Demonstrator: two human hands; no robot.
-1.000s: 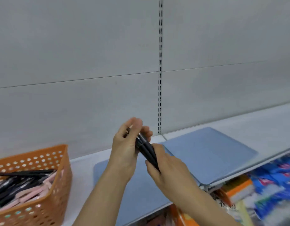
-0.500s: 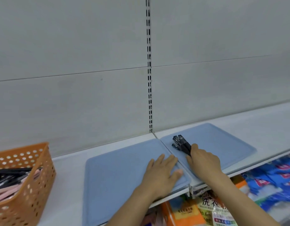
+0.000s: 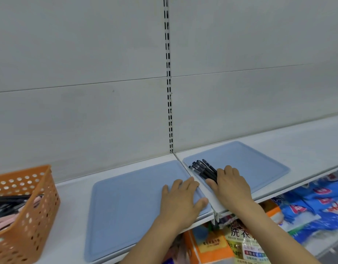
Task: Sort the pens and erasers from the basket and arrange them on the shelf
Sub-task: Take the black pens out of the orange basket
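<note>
**Inspector:** Report the position of the task items.

**Assistant:** A bundle of black pens (image 3: 203,169) lies on the right blue mat (image 3: 259,164), at its near-left corner, just beside the seam between the two shelf (image 3: 307,138) sections. The long axis of the bundle runs from about ten o'clock at the far ends to four o'clock under the hand.

**Inspector:** Hands?

**Assistant:** The right hand (image 3: 231,185) rests over the near ends of the pens, fingers laid fairly flat on top; whether the thumb pinches them underneath cannot be told. The left hand (image 3: 182,199) lies flat, fingers extended, pressing the left blue mat (image 3: 126,206), gripping nothing.

**Inspector:** Remaining stock?

**Assistant:** The orange basket (image 3: 31,206) stands at nine o'clock, well apart from both hands, with dark pens and pink items visible inside. No erasers are placed on the shelf yet.

**Inspector:** Assessment of the next move?

**Assistant:** In my judgement the task is in its early stage. The left hand is nearer the basket, so the next reach falls to it, towards nine o'clock.
</note>
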